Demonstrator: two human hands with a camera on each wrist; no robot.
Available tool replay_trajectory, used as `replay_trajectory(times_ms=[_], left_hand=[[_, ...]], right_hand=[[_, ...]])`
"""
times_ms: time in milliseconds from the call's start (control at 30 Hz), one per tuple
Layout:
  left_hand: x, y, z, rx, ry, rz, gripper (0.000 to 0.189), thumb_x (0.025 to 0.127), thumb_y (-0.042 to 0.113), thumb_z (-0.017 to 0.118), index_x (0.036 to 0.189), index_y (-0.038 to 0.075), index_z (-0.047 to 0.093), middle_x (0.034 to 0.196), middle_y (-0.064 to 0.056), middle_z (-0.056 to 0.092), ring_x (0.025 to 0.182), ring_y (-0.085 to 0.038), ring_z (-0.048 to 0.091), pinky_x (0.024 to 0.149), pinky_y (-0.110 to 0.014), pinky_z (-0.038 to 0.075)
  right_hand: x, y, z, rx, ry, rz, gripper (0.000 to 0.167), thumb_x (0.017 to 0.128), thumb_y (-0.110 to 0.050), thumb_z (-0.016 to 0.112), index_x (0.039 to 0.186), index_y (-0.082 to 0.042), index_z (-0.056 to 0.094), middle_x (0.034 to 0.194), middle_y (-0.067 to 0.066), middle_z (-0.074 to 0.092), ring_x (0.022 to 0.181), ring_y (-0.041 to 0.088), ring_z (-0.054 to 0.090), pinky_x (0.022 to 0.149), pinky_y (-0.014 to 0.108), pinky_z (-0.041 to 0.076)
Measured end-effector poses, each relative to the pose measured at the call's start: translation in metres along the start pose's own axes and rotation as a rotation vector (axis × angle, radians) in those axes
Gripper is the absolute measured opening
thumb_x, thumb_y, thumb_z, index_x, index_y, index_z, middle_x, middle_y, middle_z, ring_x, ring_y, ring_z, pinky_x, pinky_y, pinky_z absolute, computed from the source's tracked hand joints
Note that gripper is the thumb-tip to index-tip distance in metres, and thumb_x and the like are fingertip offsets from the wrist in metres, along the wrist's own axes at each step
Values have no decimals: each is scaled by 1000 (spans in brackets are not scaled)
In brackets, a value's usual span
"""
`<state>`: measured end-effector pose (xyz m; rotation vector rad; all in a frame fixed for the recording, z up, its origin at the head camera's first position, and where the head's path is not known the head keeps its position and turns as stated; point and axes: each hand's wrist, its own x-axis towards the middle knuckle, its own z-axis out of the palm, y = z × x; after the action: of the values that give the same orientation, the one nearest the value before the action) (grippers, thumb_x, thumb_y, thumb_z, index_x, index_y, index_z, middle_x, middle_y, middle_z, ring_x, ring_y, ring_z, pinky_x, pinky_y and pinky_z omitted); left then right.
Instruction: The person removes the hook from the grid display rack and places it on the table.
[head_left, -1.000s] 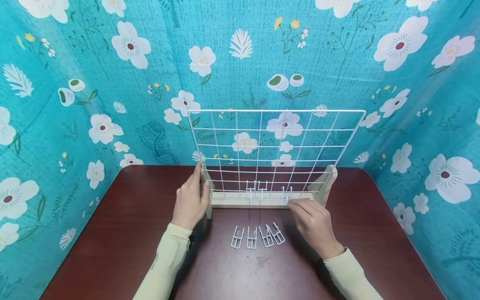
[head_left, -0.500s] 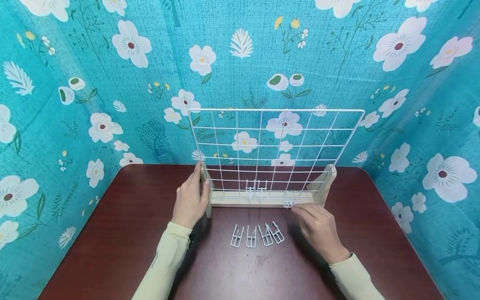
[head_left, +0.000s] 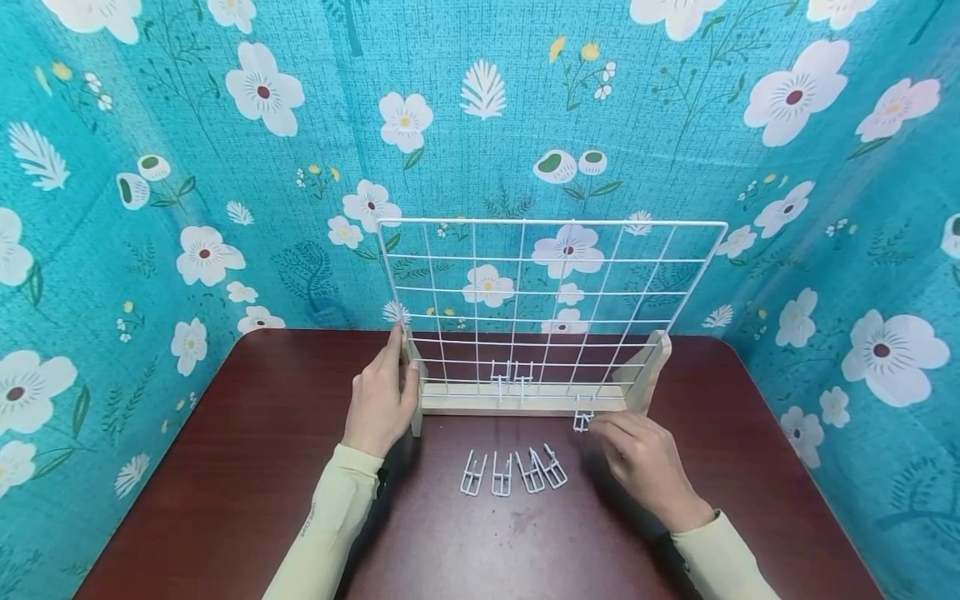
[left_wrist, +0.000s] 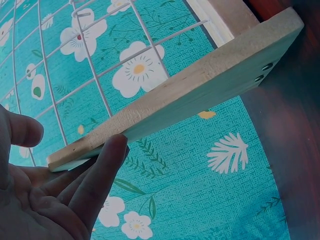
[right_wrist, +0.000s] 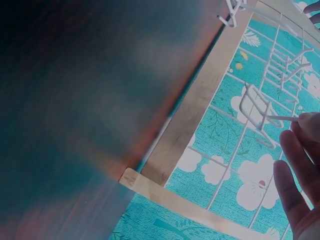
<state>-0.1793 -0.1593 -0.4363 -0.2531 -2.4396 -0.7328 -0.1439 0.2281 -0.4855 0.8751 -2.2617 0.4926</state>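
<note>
A white wire grid panel stands upright in a pale wooden stand. My left hand lies at the stand's left side piece, with nearly straight fingers touching its outer face and the thumb on the inner side, apart from the wood in the left wrist view. Low in front of the grid's right part, my right hand pinches a white wire hook by its prong between thumb and fingers. Two more hooks hang side by side low on the grid, near its middle.
Several loose wire hooks lie in a row on the dark red-brown table, in front of the stand. The stand's right side piece is just behind my right hand. A blue flowered cloth hangs behind and at both sides.
My right hand has drawn the hook down and toward me, away from the grid's lower wires, and shifted slightly right. The left hand has stayed at the stand's side piece.
</note>
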Motion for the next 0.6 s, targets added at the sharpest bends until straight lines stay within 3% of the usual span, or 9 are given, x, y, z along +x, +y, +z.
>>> replay_trajectory(times_ms=[200,600], left_hand=[[0,0,-1,0,4,1,59,102,20,60,157,2,44,131,-23,70,107,-42,74,88,-58,61],[0,1,-1,-3,8,7,60,102,17,61,156,1,44,131,-23,70,107,-42,75,87,-58,61]], right_hand=[[-2,0,-1,16,-54,5,18,81,0,74,94,-11,79,92,-1,76,86,15,72,77,38,58],[-6,2,1,21,-69,10,25,73,6,79,88,-14,77,87,-4,76,79,11,71,70,34,57]])
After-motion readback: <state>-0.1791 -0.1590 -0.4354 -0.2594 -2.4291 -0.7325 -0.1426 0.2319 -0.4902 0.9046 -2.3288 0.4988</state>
